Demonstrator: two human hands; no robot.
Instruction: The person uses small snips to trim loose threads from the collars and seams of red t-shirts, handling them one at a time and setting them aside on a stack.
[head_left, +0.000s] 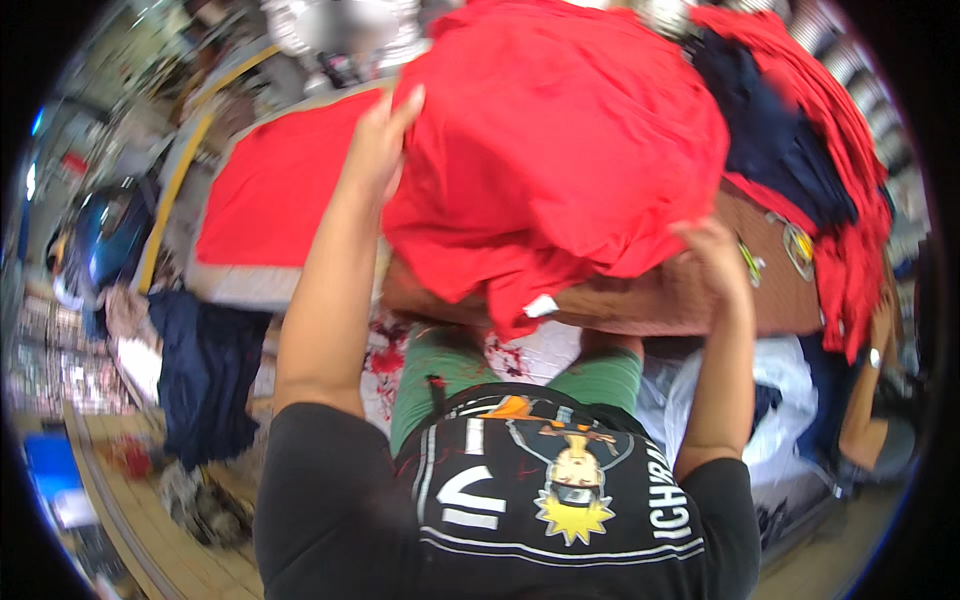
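A large red garment point(560, 150) is spread and billowed between my hands over the table. A small white tag point(540, 305) shows at its near, hanging corner. My left hand point(382, 140) is closed at the garment's left edge, with the thumb beside the cloth. At the lower right edge, my right hand point(712, 252) pinches the cloth; its fingers are somewhat blurred. Flat on the grey board to the left lies a red fabric panel point(290, 185).
A brown padded surface point(780, 285) holds yellow-green snips point(750, 262). Red and navy garments point(775, 130) are heaped at right, near another person's arm point(868, 390). A clear plastic bag point(770, 390) sits below. Navy cloth point(205, 370) hangs at left.
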